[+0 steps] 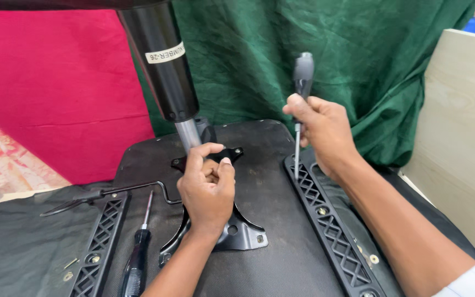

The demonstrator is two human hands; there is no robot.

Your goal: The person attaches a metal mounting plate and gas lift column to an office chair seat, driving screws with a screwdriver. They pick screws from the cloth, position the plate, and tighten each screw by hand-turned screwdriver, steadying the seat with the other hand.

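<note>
An upturned black chair seat (273, 220) lies before me with a black metal mounting plate (237, 234) on it. A black gas cylinder (160, 66) with a silver shaft rises from the plate and leans up to the left. My left hand (207, 190) grips the plate's top at the foot of the shaft. My right hand (322, 132) holds a black-handled screwdriver (302, 82) upright, its tip down on the right lattice armrest bracket (328, 220).
A second screwdriver (137, 258) lies on the seat at lower left beside the left lattice bracket (97, 247). A thin black lever rod (111, 192) runs out to the left. Loose screws (70, 264) lie nearby. Red and green cloths hang behind; a pale wooden panel (463, 126) stands right.
</note>
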